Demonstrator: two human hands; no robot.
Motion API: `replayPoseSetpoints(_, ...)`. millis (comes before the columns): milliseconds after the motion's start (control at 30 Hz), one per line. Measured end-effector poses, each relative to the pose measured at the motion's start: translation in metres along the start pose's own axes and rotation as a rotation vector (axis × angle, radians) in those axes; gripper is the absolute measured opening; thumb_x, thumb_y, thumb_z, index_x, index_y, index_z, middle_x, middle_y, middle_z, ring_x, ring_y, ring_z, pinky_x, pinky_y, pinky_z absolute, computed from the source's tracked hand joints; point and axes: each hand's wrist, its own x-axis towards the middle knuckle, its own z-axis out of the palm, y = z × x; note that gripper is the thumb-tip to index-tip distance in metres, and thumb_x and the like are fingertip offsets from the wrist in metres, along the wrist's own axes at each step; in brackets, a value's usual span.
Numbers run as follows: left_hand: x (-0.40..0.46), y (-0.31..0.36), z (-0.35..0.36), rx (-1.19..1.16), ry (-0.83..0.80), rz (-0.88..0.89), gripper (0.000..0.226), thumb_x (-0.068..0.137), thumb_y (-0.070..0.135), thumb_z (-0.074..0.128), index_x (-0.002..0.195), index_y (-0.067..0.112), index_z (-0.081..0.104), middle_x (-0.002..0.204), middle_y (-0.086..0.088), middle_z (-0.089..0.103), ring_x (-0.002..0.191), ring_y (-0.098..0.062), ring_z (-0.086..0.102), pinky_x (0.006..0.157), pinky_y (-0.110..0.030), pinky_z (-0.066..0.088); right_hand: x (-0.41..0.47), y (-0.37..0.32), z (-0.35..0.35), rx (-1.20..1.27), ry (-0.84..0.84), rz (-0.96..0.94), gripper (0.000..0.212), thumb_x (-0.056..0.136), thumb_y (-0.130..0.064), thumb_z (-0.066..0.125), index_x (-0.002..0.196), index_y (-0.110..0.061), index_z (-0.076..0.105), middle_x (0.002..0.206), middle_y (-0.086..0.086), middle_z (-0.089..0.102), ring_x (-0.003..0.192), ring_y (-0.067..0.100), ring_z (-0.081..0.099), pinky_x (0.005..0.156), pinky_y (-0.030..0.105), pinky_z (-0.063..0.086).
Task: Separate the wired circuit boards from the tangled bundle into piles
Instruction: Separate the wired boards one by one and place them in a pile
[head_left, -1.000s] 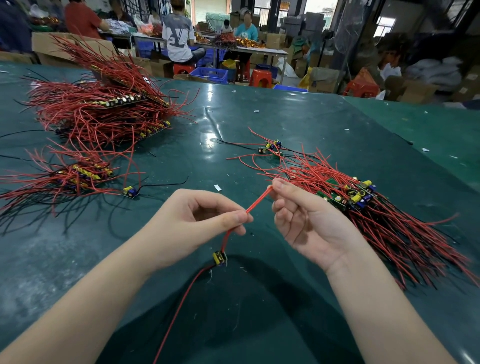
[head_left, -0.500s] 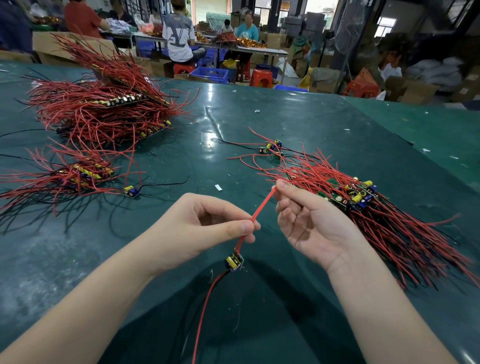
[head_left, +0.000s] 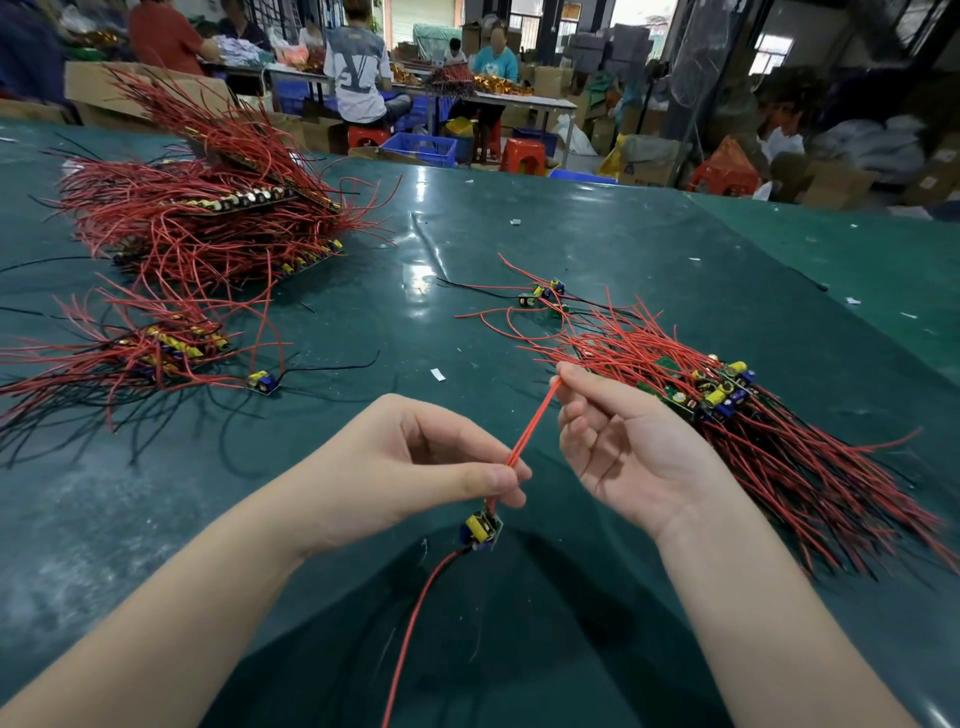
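My left hand (head_left: 415, 467) pinches a pair of red wires (head_left: 532, 423) just above a small circuit board (head_left: 483, 529) that hangs below my fingers, over the green table (head_left: 519, 244). My right hand (head_left: 618, 441) pinches the upper end of the same red wires between thumb and forefinger. A longer red wire and a black one trail down from the board toward me. The tangled bundle (head_left: 737, 415) of red-wired boards lies right of my right hand. Two sorted piles lie at the left: a small pile (head_left: 156, 348) and a big pile (head_left: 208, 223) behind it.
Three loose boards (head_left: 543, 297) with wires lie beyond the bundle, mid-table. A single board (head_left: 264, 383) with a black wire sits beside the small pile. Small paper scraps dot the table. People work at benches past the table's far edge, among crates and stools.
The held board has swung right and closer to my left fingers. My left hand slid down the red wires while my right hand kept the wire ends held up.
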Motion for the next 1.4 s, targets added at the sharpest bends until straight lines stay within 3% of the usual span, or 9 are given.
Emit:
replayPoseSetpoints(200, 0.001, -0.001, 0.000, 0.017, -0.005, -0.019, 0.016, 0.074, 0.019, 0.073, 0.089, 0.015, 0.077, 0.084, -0.006, 0.076, 0.078, -0.011, 0.072, 0.072, -0.015, 0.052, 0.003, -0.002, -0.002, -0.016, 0.065, -0.043, 0.004, 0.077, -0.012, 0.075, 0.077, -0.011, 0.071, 0.069, 0.000, 0.070, 0.045, 0.003, 0.056, 0.041, 0.012, 0.045)
replayPoseSetpoints(467, 0.002, -0.001, 0.000, 0.019, -0.024, -0.056, 0.012, 0.071, 0.021, 0.075, 0.082, 0.018, 0.079, 0.103, 0.002, 0.075, 0.096, -0.010, 0.070, 0.079, -0.015, 0.051, 0.004, -0.003, -0.001, 0.028, 0.043, -0.101, 0.023, 0.060, -0.014, 0.077, 0.082, -0.012, 0.072, 0.071, 0.000, 0.070, 0.045, 0.003, 0.056, 0.041, 0.012, 0.044)
replayPoseSetpoints(600, 0.002, 0.001, 0.001, 0.036, -0.034, -0.063, 0.016, 0.069, 0.023, 0.076, 0.084, 0.023, 0.080, 0.099, 0.000, 0.076, 0.093, -0.011, 0.071, 0.078, -0.014, 0.051, 0.005, -0.003, -0.003, 0.020, 0.055, -0.100, 0.011, 0.070, -0.012, 0.076, 0.081, -0.012, 0.072, 0.072, 0.000, 0.071, 0.045, 0.003, 0.056, 0.041, 0.011, 0.044)
replayPoseSetpoints(767, 0.002, 0.000, 0.000, 0.039, -0.026, -0.060, 0.019, 0.069, 0.022, 0.076, 0.087, 0.017, 0.079, 0.096, -0.002, 0.076, 0.094, -0.016, 0.071, 0.077, -0.015, 0.052, 0.007, -0.001, -0.006, -0.009, 0.069, -0.091, 0.003, 0.080, -0.010, 0.073, 0.079, -0.012, 0.072, 0.071, 0.000, 0.071, 0.045, 0.003, 0.056, 0.041, 0.012, 0.045)
replayPoseSetpoints(900, 0.001, -0.001, 0.001, 0.041, -0.015, -0.025, 0.016, 0.070, 0.021, 0.075, 0.085, 0.016, 0.079, 0.094, -0.004, 0.076, 0.094, -0.020, 0.071, 0.077, -0.018, 0.052, 0.008, 0.002, -0.006, -0.060, 0.095, -0.072, 0.013, 0.080, -0.009, 0.073, 0.067, -0.014, 0.073, 0.067, 0.000, 0.070, 0.043, 0.003, 0.056, 0.040, 0.012, 0.045)
replayPoseSetpoints(1233, 0.003, -0.002, 0.006, -0.030, 0.028, 0.011, 0.015, 0.075, 0.018, 0.070, 0.085, 0.012, 0.078, 0.088, -0.004, 0.076, 0.079, -0.007, 0.070, 0.072, -0.014, 0.051, 0.014, 0.006, -0.008, -0.115, 0.110, -0.054, 0.006, 0.081, -0.010, 0.073, 0.076, -0.014, 0.072, 0.068, -0.001, 0.071, 0.042, 0.002, 0.055, 0.040, 0.012, 0.044)
replayPoseSetpoints(1400, 0.005, -0.004, 0.005, -0.049, 0.055, -0.048, 0.019, 0.072, 0.025, 0.072, 0.085, 0.014, 0.079, 0.086, -0.008, 0.076, 0.076, -0.010, 0.069, 0.070, -0.016, 0.051, 0.012, 0.000, -0.010, -0.023, 0.139, -0.092, 0.006, 0.079, -0.011, 0.075, 0.073, -0.012, 0.072, 0.068, 0.001, 0.070, 0.043, 0.003, 0.055, 0.040, 0.013, 0.044)
